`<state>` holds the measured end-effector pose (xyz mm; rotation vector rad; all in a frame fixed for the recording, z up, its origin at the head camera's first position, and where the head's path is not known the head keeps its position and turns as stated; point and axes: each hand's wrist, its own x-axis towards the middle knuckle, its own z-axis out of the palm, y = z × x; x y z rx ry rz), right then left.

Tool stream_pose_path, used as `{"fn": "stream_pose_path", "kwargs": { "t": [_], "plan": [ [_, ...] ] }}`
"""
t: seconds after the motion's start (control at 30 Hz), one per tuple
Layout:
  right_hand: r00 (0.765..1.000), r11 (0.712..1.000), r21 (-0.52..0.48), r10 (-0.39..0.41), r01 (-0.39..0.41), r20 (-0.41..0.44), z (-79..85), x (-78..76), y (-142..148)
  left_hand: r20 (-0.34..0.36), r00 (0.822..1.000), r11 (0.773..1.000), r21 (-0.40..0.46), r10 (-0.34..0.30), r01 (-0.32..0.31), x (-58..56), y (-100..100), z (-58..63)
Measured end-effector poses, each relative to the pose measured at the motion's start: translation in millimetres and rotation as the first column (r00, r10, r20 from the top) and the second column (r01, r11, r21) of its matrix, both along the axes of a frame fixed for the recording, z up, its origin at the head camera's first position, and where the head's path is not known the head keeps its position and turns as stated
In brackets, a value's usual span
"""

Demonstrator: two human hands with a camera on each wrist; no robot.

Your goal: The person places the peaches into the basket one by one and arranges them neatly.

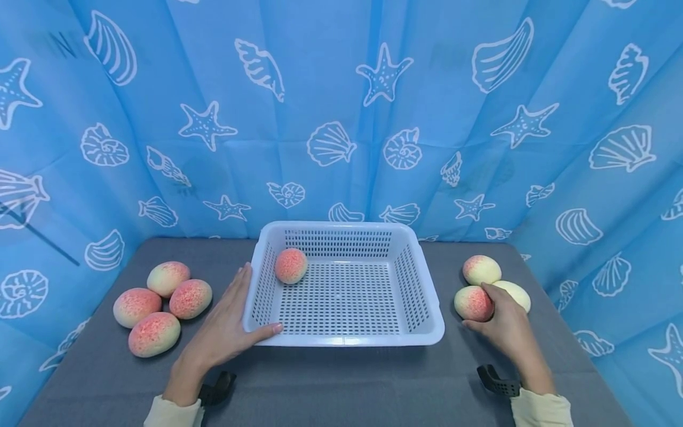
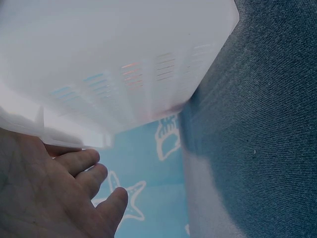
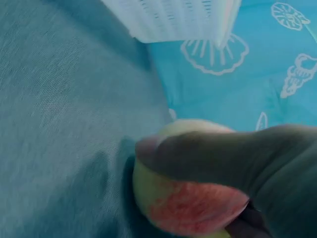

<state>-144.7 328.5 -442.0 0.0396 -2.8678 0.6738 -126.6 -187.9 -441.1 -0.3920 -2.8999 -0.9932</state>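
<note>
My right hand (image 1: pixel 507 323) grips a peach (image 1: pixel 472 303), pale yellow with a red blush, at the right of the table. In the right wrist view the thumb lies across this peach (image 3: pixel 183 203), close over the cloth. Two more peaches are right by that hand: a blushed one (image 1: pixel 482 270) behind and a paler one (image 1: pixel 516 295) partly hidden by the fingers. My left hand (image 1: pixel 224 326) rests at the front left corner of a white plastic basket (image 1: pixel 347 341), fingers straight along its left side, thumb over the front rim. One peach (image 1: pixel 291 265) lies inside the basket at its left.
Several blushed peaches (image 1: pixel 155 334) sit in a group on the left of the grey tablecloth (image 1: pixel 331 391). A blue curtain (image 1: pixel 341 107) with white shells and starfish hangs behind and at both sides. Black bands (image 1: pixel 217 388) are on both wrists.
</note>
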Motion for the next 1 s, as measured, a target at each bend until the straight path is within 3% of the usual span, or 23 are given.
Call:
{"fn": "stream_pose_path", "kwargs": {
  "t": [0.23, 0.37, 0.47, 0.57, 0.67, 0.83, 1.0],
  "plan": [
    [0.992, 0.999, 0.041, -0.022, 0.028, -0.122, -6.7, -0.1, -3.2, 0.01, 1.0, 1.0, -0.003, 0.004, -0.004, 0.0, -0.8, 0.5],
    [0.98, 0.997, -0.037, -0.077, 0.071, -0.185, 0.0, 0.5, -4.5, 0.017, 1.0, 1.0, 0.0, 0.008, -0.008, -0.7, -0.2, 0.9],
    [0.964, 0.983, -0.155, -0.132, 0.098, -0.233, 12.6, 2.6, -7.2, 0.021, 1.0, 1.0, -0.001, 0.007, -0.007, -1.1, 0.3, 1.4],
    [0.957, 0.942, -0.318, -0.183, 0.105, -0.227, 28.6, 3.4, -12.8, 0.025, 1.0, 1.0, 0.0, 0.008, -0.008, -1.8, 0.6, 1.3],
    [0.962, 0.891, -0.449, -0.18, 0.071, -0.205, 46.4, -0.7, -22.9, 0.024, 1.0, 1.0, 0.002, 0.008, -0.008, -2.5, 0.7, 1.1],
    [0.974, 0.814, -0.57, -0.028, -0.108, -0.224, 75.7, -17.7, -50.0, 0.029, 0.999, 1.0, 0.003, 0.012, -0.013, -2.1, 0.1, 0.4],
    [0.962, 0.697, -0.664, 0.171, -0.27, -0.211, 89.8, -46.5, -89.4, 0.036, 0.999, 1.0, 0.006, 0.015, -0.015, -0.6, 0.1, 0.3]
  ]
}}
